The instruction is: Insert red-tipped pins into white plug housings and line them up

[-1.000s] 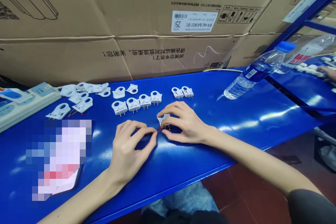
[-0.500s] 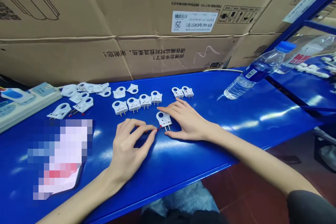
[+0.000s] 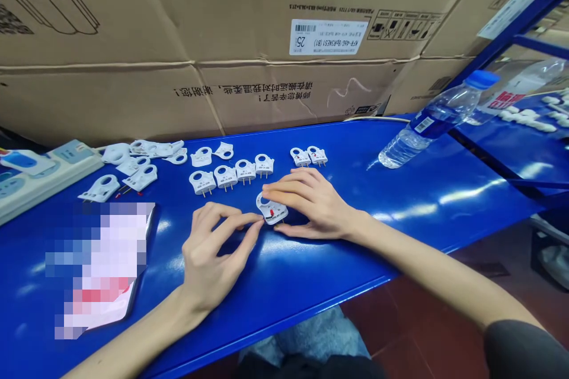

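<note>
A white plug casing (image 3: 278, 215) with a round ring at its top lies tilted between my hands, its metal pins partly hidden. My right hand (image 3: 317, 206) closes over it from the right, with fingers on its upper edge and the thumb beneath. At the casing's left side, my left hand (image 3: 217, 243) pinches thumb and forefinger together. From those fingertips a small black lead with a red tip (image 3: 272, 212) reaches over the casing's face. Just behind stand several similar casings (image 3: 226, 176) in a row, pins toward me.
Two more casings (image 3: 308, 157) stand behind my right hand. Loose white shells (image 3: 155, 148) are piled at left, near a power strip (image 3: 53, 169). A phone (image 3: 120, 260) lies front left. A water bottle (image 3: 427, 121) leans at right. Cardboard boxes (image 3: 249, 95) wall off the back.
The casing has tipped and shifted slightly left in my right hand. The red-tipped lead has moved from beside the pins up onto the casing's face.
</note>
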Demonstrator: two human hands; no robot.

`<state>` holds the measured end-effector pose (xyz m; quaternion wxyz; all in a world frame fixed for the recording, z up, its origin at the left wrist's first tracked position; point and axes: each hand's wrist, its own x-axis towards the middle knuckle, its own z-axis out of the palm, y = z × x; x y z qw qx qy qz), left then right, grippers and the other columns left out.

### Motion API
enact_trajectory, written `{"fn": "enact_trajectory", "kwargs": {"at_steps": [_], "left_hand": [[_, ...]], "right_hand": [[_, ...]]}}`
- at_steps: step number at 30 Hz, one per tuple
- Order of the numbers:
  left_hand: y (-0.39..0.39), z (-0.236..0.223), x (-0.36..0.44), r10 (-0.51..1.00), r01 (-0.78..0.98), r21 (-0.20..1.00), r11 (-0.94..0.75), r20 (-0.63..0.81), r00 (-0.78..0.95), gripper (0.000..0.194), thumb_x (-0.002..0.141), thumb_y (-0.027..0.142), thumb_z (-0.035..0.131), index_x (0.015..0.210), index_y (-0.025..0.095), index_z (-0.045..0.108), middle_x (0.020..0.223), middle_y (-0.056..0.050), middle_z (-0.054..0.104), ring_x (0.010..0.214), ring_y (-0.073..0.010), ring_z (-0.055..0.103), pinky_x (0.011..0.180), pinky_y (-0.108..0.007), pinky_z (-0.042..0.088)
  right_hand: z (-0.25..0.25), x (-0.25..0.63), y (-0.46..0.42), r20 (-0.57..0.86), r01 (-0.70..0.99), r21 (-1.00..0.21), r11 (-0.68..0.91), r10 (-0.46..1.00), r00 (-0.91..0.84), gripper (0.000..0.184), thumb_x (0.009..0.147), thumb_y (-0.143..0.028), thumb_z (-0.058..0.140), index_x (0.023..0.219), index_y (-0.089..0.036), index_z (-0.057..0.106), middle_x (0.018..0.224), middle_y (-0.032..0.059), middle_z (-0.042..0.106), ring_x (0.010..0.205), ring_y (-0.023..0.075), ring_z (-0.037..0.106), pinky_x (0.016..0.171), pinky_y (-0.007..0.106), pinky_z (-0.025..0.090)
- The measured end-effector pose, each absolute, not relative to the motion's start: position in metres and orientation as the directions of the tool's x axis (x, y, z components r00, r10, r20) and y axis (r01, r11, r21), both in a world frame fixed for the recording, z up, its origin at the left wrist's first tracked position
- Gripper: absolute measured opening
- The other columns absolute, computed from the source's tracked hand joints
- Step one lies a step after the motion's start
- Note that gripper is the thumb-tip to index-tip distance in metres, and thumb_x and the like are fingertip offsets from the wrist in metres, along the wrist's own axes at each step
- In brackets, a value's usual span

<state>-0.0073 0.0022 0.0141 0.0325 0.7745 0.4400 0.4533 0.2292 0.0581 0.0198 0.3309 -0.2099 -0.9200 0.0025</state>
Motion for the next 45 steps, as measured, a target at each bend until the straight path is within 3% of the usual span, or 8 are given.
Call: {"fn": "enact_trajectory", "kwargs": {"at_steps": [11, 23, 45], "left_hand": [[0.0024, 0.0173, -0.0060, 0.735, 0.636, 0.489, -0.597, 0.651, 0.189, 0.008, 0.089, 0.017, 0.075, 0.093, 0.024, 0.073, 0.078, 0.003, 0.066, 0.070, -0.0152, 0.059, 0.076, -0.038, 0.045], [0.0016, 0.0175, -0.0048, 0.711, 0.620, 0.469, -0.629, 0.670, 0.214, 0.010, 0.089, 0.013, 0.073, 0.088, 0.021, 0.067, 0.073, 0.004, 0.062, 0.068, -0.0142, 0.056, 0.077, -0.037, 0.043], [-0.0007, 0.0172, -0.0059, 0.706, 0.594, 0.479, -0.646, 0.671, 0.226, 0.012, 0.088, 0.013, 0.072, 0.087, 0.023, 0.065, 0.072, 0.003, 0.066, 0.070, -0.0157, 0.061, 0.075, -0.038, 0.046]], "right_hand": [[0.0213, 0.2297, 0.0578, 0.628, 0.381, -0.081, 0.921, 0.344, -0.698, 0.044, 0.102, -0.041, 0.064, 0.139, -0.019, 0.058, 0.138, 0.0085, 0.070, 0.123, 0.0245, 0.063, 0.103, 0.043, 0.049], [0.0221, 0.2294, 0.0563, 0.677, 0.354, 0.010, 0.935, 0.255, -0.691, 0.019, 0.098, -0.040, 0.069, 0.108, -0.023, 0.071, 0.134, 0.0090, 0.072, 0.116, 0.0228, 0.066, 0.094, 0.040, 0.054], [0.0255, 0.2301, 0.0527, 0.676, 0.346, 0.051, 0.937, 0.223, -0.703, 0.023, 0.099, -0.045, 0.068, 0.105, -0.025, 0.075, 0.138, 0.0107, 0.070, 0.109, 0.0205, 0.071, 0.083, 0.033, 0.057]]}}
